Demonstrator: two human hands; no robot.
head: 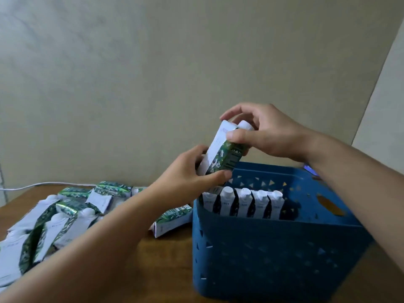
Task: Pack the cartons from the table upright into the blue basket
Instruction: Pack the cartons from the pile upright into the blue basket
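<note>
Packed so far: a row of five white-capped green-and-white cartons (242, 203) stands upright along the near wall of the blue perforated plastic basket (262, 248); a sixth may sit at the row's left end, behind the left hand, but that cannot be told.
Carton in hand: one green-and-white drink carton (222, 149) hangs tilted above the basket's far-left corner, cap uppermost, not yet inside.
Left hand (188, 171): thumb and fingers curl round the carton's lower end.
Right hand (262, 132): thumb and fingertips pinch the carton's top, by the cap.
Still to pack: a heap of like cartons (65, 213) lies on its sides on the table, left of the basket, and one more carton (172, 219) lies just beside the basket's left wall.
Progress: judged under halfway, since most of the basket floor looks free.
Surface: a brown wooden table (166, 259).
Room: a plain beige wall (175, 62) behind; a white cable (43, 184) runs along the table's far edge.
</note>
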